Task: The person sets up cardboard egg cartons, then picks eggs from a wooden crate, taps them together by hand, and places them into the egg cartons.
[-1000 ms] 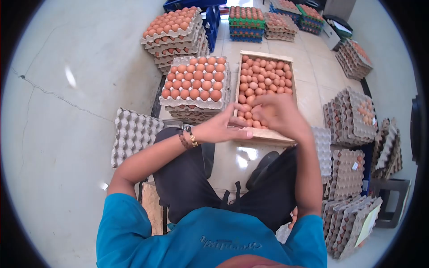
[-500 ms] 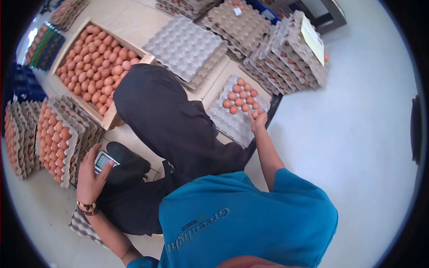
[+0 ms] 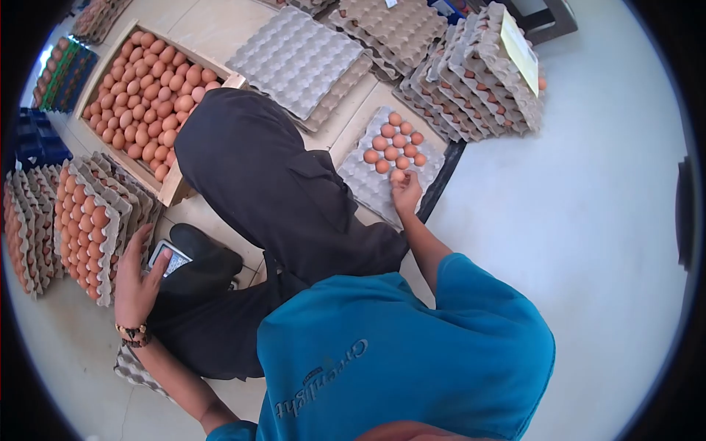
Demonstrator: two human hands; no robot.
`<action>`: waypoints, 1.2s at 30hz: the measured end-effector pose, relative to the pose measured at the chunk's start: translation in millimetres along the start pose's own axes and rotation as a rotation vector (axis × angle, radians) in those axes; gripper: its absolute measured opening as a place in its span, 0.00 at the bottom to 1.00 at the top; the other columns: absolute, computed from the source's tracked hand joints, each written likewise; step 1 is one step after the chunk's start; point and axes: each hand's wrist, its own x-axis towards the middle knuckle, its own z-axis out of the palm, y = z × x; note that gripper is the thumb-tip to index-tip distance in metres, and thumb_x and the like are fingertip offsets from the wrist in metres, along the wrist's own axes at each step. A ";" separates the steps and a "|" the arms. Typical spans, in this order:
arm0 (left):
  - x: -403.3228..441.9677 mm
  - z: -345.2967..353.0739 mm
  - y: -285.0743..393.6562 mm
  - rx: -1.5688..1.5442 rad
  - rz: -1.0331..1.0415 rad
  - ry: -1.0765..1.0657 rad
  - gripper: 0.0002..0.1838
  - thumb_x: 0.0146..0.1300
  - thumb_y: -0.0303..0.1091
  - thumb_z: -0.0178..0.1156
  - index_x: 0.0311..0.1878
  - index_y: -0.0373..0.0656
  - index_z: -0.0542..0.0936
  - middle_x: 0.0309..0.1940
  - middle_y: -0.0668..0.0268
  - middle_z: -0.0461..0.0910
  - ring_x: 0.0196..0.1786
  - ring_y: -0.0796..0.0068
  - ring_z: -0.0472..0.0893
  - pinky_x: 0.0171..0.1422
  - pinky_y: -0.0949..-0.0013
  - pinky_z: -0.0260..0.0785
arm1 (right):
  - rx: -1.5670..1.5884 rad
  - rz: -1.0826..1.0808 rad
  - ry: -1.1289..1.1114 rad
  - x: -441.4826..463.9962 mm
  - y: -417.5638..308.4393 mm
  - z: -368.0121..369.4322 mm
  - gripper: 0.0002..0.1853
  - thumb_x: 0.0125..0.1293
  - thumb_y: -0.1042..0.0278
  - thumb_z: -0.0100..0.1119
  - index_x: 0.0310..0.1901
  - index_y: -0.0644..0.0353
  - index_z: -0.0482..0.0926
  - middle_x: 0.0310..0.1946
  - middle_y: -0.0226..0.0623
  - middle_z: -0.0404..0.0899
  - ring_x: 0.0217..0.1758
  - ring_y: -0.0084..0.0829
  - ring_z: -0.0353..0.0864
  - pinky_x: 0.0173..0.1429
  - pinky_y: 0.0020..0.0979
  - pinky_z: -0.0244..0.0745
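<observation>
My right hand [image 3: 406,192] pinches an egg [image 3: 398,176] at the near edge of a group of several eggs [image 3: 401,148] on a grey egg tray [image 3: 356,175]. Those eggs sit in the tray's cups, and some cups around them hold none. On the far left, my left hand [image 3: 137,283] has its fingers and thumb apart. Its thumb overlaps the edge of a small device with a lit display [image 3: 170,259], which lies beyond the hand beside a dark boot [image 3: 202,257]; nothing shows in its grip.
A wooden crate [image 3: 227,77] full of loose eggs stands at the upper left. Stacked egg-filled trays [image 3: 84,228] stand below it. Stacked grey trays [image 3: 298,62] lie at the top centre, with taller tray stacks [image 3: 485,73] to their right.
The view has swung right from the crate. My right hand has gone from the crate to the tray and brought an egg to the group. My left hand is now apart, by the device.
</observation>
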 end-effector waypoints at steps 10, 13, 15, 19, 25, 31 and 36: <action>25.3 -45.7 23.0 0.152 0.093 0.045 0.28 0.61 0.37 0.65 0.63 0.38 0.72 0.56 0.50 0.78 0.59 0.53 0.78 0.63 0.59 0.69 | 0.368 -0.380 0.030 148.9 -217.3 68.5 0.05 0.63 0.74 0.58 0.35 0.66 0.82 0.27 0.35 0.82 0.32 0.24 0.80 0.37 0.28 0.74; 64.1 -52.3 11.5 0.066 0.157 0.240 0.23 0.59 0.30 0.61 0.60 0.42 0.75 0.51 0.54 0.81 0.57 0.55 0.79 0.62 0.58 0.70 | 0.467 -0.670 -0.328 173.6 -370.4 121.3 0.08 0.63 0.73 0.59 0.41 0.65 0.82 0.33 0.36 0.84 0.36 0.23 0.81 0.41 0.27 0.76; 82.0 -49.4 -9.8 0.109 0.003 0.220 0.23 0.56 0.25 0.57 0.58 0.43 0.77 0.49 0.55 0.83 0.56 0.56 0.80 0.60 0.57 0.72 | 0.312 -0.911 -0.608 154.5 -458.6 158.3 0.12 0.62 0.69 0.60 0.45 0.63 0.82 0.35 0.39 0.84 0.37 0.27 0.83 0.44 0.29 0.77; 73.4 -42.5 -42.1 0.343 -0.325 0.098 0.24 0.52 0.23 0.55 0.55 0.45 0.79 0.46 0.54 0.83 0.52 0.55 0.81 0.55 0.54 0.74 | -0.410 -1.218 -1.098 108.2 -534.2 266.1 0.19 0.57 0.59 0.62 0.49 0.58 0.82 0.40 0.45 0.85 0.42 0.41 0.85 0.50 0.37 0.79; 78.8 -42.2 -27.5 0.195 -0.160 0.282 0.13 0.54 0.27 0.57 0.44 0.42 0.78 0.36 0.54 0.83 0.44 0.53 0.84 0.47 0.53 0.76 | -0.713 -1.064 -1.179 34.4 -516.1 403.8 0.32 0.49 0.57 0.68 0.58 0.57 0.76 0.55 0.52 0.77 0.60 0.47 0.77 0.63 0.40 0.74; 72.8 10.6 14.9 0.380 -0.188 0.018 0.11 0.64 0.33 0.54 0.48 0.48 0.81 0.43 0.63 0.82 0.50 0.66 0.81 0.50 0.60 0.67 | -0.498 -1.027 -0.779 -8.8 -552.1 446.8 0.39 0.45 0.58 0.72 0.59 0.55 0.66 0.63 0.52 0.65 0.69 0.50 0.65 0.66 0.47 0.68; 70.8 24.8 25.1 0.443 -0.170 -0.040 0.11 0.66 0.35 0.53 0.46 0.45 0.81 0.40 0.64 0.83 0.48 0.68 0.80 0.52 0.61 0.65 | -0.437 -1.032 -0.781 -18.8 -590.6 482.9 0.52 0.41 0.57 0.72 0.71 0.40 0.58 0.69 0.55 0.56 0.72 0.57 0.58 0.73 0.47 0.62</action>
